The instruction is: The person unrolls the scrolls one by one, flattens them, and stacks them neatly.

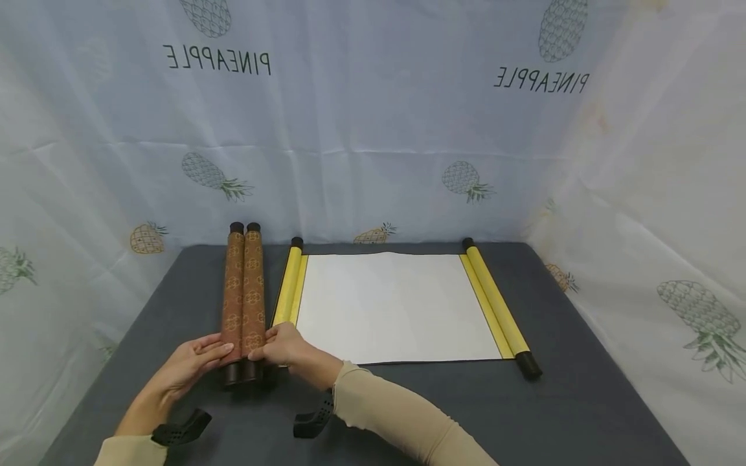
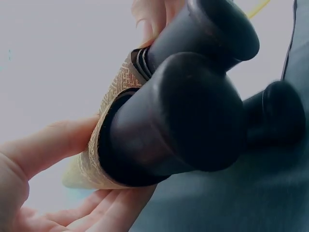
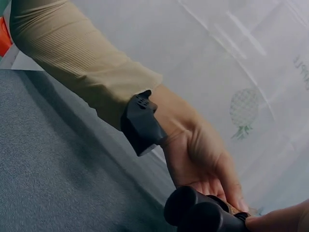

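Two brown, gold-patterned scroll rolls (image 1: 243, 291) stand side by side at the left of the dark table, their dark knobs (image 2: 203, 111) towards me. My left hand (image 1: 195, 362) grips the left roll near its close end, thumb on top and fingers beneath in the left wrist view. From the other side, my right hand (image 1: 291, 349) holds the right roll close to its knob. In the right wrist view, the right thumb lies along the roll just above the knobs (image 3: 193, 208). The rolls' far ends reach the table's back edge.
An unrolled scroll with a blank white sheet (image 1: 396, 307) lies right of the hands, with yellow borders and rollers with dark knobs (image 1: 527, 366). The right forearm passes in front of its near left corner. A pineapple-print curtain (image 1: 373, 116) hangs behind the table (image 1: 571, 401).
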Demonstrator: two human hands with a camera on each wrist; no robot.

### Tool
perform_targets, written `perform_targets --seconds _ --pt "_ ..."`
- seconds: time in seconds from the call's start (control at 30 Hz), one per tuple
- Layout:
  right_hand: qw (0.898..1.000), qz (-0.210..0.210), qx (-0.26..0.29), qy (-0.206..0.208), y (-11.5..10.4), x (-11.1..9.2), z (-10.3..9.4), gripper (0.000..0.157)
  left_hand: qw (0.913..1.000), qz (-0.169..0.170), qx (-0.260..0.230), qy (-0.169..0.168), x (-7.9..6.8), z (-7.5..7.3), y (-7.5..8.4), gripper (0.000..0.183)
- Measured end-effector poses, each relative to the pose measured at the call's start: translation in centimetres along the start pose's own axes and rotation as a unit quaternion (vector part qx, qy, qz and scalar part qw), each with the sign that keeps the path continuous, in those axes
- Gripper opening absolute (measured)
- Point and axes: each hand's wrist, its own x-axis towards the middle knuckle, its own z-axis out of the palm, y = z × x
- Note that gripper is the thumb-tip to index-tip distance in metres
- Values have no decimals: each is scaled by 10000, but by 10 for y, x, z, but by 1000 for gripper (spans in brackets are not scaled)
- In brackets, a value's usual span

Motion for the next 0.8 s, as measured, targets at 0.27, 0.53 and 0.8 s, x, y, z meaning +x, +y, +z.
perform_targets --seconds 0.27,0.53,0.8 --pt "9973 44 468 -562 7 0 -29 52 9996 151 231 2 3 21 11 82" --pt "9952 -88 348 -906 14 -5 -55 53 9993 375 75 54 5 48 17 80" --pt "9958 -12 297 -864 22 -10 -78 56 9982 480 359 -7 9 71 26 81"
